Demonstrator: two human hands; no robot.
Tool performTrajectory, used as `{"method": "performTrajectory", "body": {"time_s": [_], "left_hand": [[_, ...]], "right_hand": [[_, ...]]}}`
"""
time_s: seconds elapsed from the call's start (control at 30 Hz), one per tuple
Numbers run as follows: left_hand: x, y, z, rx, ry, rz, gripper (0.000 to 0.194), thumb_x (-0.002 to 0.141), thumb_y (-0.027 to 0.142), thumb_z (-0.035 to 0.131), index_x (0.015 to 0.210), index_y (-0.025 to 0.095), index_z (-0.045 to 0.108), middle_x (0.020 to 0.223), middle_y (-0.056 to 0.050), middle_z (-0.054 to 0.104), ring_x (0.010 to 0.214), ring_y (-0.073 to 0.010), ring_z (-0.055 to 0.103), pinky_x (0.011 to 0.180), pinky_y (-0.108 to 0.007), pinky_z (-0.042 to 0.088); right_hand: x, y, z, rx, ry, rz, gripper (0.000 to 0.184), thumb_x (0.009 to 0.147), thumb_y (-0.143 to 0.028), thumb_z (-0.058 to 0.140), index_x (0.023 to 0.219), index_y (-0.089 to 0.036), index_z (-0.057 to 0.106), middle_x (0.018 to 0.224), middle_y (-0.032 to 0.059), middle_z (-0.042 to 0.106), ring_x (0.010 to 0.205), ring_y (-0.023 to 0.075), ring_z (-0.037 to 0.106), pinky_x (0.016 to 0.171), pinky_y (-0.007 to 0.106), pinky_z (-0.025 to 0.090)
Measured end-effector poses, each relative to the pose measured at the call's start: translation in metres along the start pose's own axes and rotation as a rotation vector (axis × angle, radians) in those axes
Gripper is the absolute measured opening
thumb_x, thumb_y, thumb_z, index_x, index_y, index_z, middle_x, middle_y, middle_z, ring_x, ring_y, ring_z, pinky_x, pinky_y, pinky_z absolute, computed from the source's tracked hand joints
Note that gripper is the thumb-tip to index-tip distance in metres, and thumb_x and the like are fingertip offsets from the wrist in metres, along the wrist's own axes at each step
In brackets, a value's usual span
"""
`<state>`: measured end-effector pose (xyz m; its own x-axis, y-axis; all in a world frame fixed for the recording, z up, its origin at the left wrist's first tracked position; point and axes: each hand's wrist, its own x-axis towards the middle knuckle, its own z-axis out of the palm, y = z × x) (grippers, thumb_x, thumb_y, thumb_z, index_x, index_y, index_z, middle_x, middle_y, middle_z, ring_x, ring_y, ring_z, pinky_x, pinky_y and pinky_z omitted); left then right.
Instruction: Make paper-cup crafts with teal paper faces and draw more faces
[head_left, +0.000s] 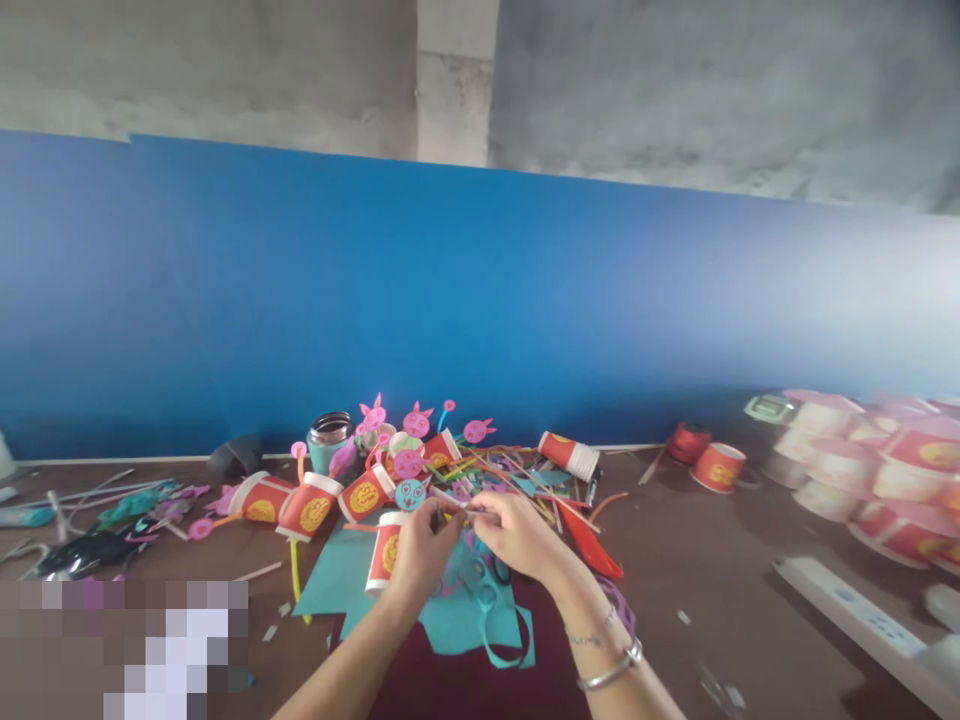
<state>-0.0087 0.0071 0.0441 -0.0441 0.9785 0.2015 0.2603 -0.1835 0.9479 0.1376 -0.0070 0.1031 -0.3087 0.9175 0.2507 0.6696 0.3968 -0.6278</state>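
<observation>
Head view: our left hand [429, 546] and right hand [517, 530] pinch a thin pale strip [448, 497], fingertips nearly meeting; we'd go light so it doesn't crease.

No actual words, brands or numbers can be read anywhere, tbh. The closest thing is a round yellow emblem [390, 550] printed on the red of the front cup [378, 578], but no letters can be made out in it. Pretty much the same mark is carried by the three cups behind it, at left [261, 512], middle [296, 520] and right [349, 495], and by the lone cup [703, 468] on the right of the desk [660, 570]. On the piled cups [892, 515] at far right, any print is just lost to blur.
</observation>
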Motion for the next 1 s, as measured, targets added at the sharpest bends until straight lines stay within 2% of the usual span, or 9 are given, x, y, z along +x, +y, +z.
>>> {"method": "performTrajectory", "body": {"time_s": [0.13,0.23,0.57,0.63,0.7,0.77,0.83,0.93,1.0], "left_hand": [[-0.002,0.001,-0.001,-0.01,-0.021,0.067,0.019,0.076,0.034,0.053,0.071,0.016,0.058,0.053,0.005,0.041,0.051,-0.0108,0.037,0.047,-0.021,0.027],[-0.004,0.002,-0.002,-0.048,-0.021,0.118,0.019,0.078,0.035,0.054,0.074,0.017,0.057,0.054,0.005,0.041,0.051,-0.0104,0.035,0.047,-0.021,0.027],[-0.018,0.021,-0.009,-0.241,0.04,0.211,0.019,0.079,0.036,0.057,0.073,0.017,0.057,0.06,0.002,0.049,0.052,-0.0094,0.039,0.047,-0.021,0.031],[-0.016,0.022,-0.01,-0.374,0.073,0.14,0.023,0.078,0.04,0.06,0.074,0.018,0.056,0.058,0.004,0.045,0.048,-0.0079,0.036,0.045,-0.02,0.028],[-0.012,0.022,-0.011,-0.526,0.077,0.034,0.027,0.076,0.044,0.062,0.075,0.018,0.054,0.052,0.008,0.036,0.044,-0.0059,0.028,0.042,-0.019,0.023],[-0.008,0.022,-0.012,-0.634,0.036,-0.063,0.031,0.074,0.047,0.063,0.075,0.017,0.054,0.049,0.01,0.027,0.042,-0.0046,0.021,0.04,-0.018,0.018],[-0.006,0.022,-0.013,-0.704,-0.019,-0.131,0.035,0.073,0.049,0.063,0.078,0.015,0.056,0.049,0.011,0.026,0.041,-0.0041,0.02,0.039,-0.018,0.016],[-0.007,0.023,-0.012,-0.772,-0.068,-0.165,0.037,0.073,0.05,0.061,0.083,0.014,0.059,0.053,0.009,0.033,0.041,-0.0043,0.027,0.039,-0.018,0.021],[-0.009,0.024,-0.011,-0.787,-0.091,-0.185,0.037,0.074,0.05,0.059,0.083,0.014,0.059,0.054,0.008,0.034,0.042,-0.0045,0.028,0.04,-0.019,0.022]], "right_hand": [[0.002,0.0,0.006,0.037,0.08,0.019,0.017,0.074,-0.02,0.051,0.067,-0.016,0.065,0.053,-0.0019,0.055,0.052,0.0113,0.048,0.049,0.02,0.031],[0.004,0.0,0.008,0.165,0.097,0.064,0.016,0.072,-0.02,0.05,0.058,-0.016,0.058,0.05,-0.0035,0.049,0.05,0.0098,0.044,0.047,0.019,0.029],[0.009,-0.003,0.023,0.721,0.088,0.209,0.014,0.065,-0.024,0.048,0.052,-0.018,0.048,0.046,-0.0049,0.044,0.046,0.0093,0.038,0.048,0.022,0.03],[0.012,0.002,0.025,0.643,0.112,0.238,0.015,0.067,-0.025,0.049,0.054,-0.018,0.052,0.046,-0.004,0.046,0.047,0.0105,0.042,0.049,0.023,0.031],[0.012,0.011,0.024,0.349,0.153,0.271,0.014,0.069,-0.023,0.05,0.057,-0.018,0.057,0.049,-0.0016,0.054,0.05,0.0133,0.05,0.05,0.024,0.033],[0.011,0.022,0.023,-0.004,0.172,0.29,0.015,0.07,-0.018,0.051,0.061,-0.02,0.063,0.061,0.0025,0.065,0.064,0.0178,0.059,0.059,0.026,0.038],[0.008,0.034,0.022,-0.109,0.179,0.322,0.016,0.067,-0.012,0.054,0.057,-0.019,0.063,0.067,0.0074,0.068,0.075,0.0237,0.063,0.068,0.031,0.039],[0.004,0.043,0.023,-0.16,0.186,0.354,0.019,0.06,-0.004,0.059,0.047,-0.018,0.059,0.067,0.013,0.068,0.082,0.0301,0.063,0.074,0.037,0.039],[0.006,0.04,0.023,-0.167,0.197,0.344,0.016,0.063,-0.005,0.06,0.052,-0.017,0.063,0.073,0.0137,0.069,0.086,0.0301,0.062,0.076,0.037,0.039]]}}
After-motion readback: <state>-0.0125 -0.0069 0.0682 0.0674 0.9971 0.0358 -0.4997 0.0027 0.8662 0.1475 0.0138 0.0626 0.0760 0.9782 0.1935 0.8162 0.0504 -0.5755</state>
